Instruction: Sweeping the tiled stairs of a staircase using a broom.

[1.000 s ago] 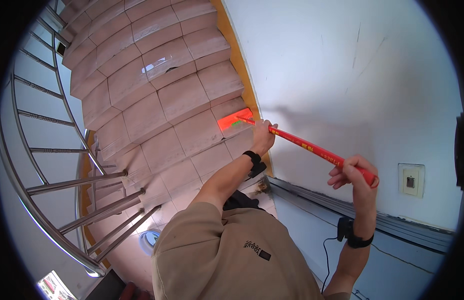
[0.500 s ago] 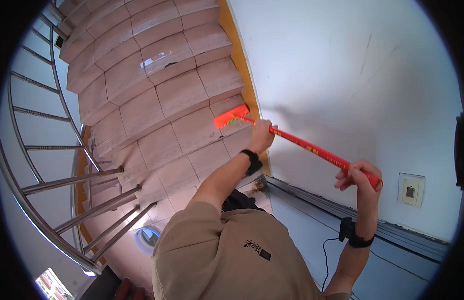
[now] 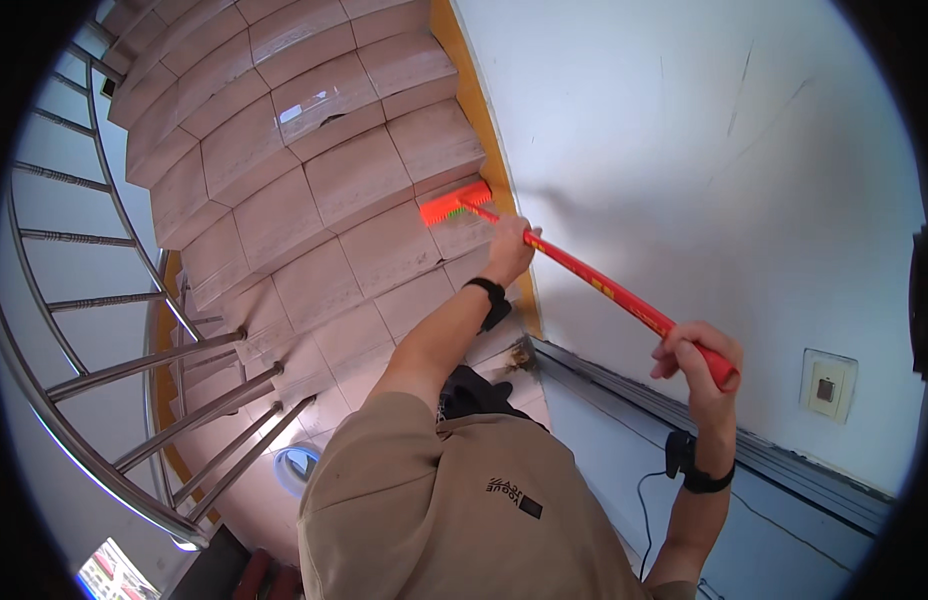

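Note:
A long-handled floor brush runs diagonally across the middle, its red handle [image 3: 604,285] sloping from the right down toward the stairs. Its orange head [image 3: 454,203] with bristles rests on a pinkish tiled step, close to the wall side. My left hand [image 3: 510,248] is wrapped round the lower handle just behind the head. Near the top end of the handle, my right hand [image 3: 700,357] is closed on it. Both wrists wear black bands.
Tiled stairs [image 3: 359,170] climb away from me, with yellow edging [image 3: 471,80] along the white wall [image 3: 664,130]. A metal railing [image 3: 134,360] curves on the left. A blue-rimmed bucket [image 3: 294,466] stands on the floor. A wall switch [image 3: 826,387] is at right.
The brush head has moved farther away and slightly left on the step. Both hands have shifted left along with the handle, still gripping it.

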Tool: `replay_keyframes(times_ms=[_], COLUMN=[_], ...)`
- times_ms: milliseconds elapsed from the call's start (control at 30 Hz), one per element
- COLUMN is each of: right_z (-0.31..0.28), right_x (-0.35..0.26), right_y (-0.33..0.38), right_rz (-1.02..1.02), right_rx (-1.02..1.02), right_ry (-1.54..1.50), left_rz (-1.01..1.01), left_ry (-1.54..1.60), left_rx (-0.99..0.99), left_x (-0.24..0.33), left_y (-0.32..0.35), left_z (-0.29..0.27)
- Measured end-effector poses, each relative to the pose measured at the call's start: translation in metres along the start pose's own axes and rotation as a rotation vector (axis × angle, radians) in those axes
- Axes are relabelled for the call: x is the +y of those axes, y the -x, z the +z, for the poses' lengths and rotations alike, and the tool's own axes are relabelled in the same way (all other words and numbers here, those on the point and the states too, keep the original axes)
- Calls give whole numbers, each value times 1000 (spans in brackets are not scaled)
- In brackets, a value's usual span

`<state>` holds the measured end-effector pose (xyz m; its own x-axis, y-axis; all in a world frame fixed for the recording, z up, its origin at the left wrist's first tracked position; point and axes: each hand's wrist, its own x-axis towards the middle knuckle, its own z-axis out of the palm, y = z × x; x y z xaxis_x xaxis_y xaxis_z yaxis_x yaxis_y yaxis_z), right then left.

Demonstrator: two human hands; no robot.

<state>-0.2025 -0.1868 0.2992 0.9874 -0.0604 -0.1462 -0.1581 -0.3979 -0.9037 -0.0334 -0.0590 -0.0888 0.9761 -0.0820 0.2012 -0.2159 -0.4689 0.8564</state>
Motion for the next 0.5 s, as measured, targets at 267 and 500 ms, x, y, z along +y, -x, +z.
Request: replay_keyframes(times_ms=[267, 500], right_z=[8, 44], right_x=[-13, 9], right_y=[32, 27], right_rz=[-80, -290], right_rx=[-143, -226], right_ry=[123, 246], left_rz=[117, -69], left_ry=[85, 889], left_rx=[-107, 76], left_x=[-3, 36], left_y=[25, 7], left_z=[-25, -126])
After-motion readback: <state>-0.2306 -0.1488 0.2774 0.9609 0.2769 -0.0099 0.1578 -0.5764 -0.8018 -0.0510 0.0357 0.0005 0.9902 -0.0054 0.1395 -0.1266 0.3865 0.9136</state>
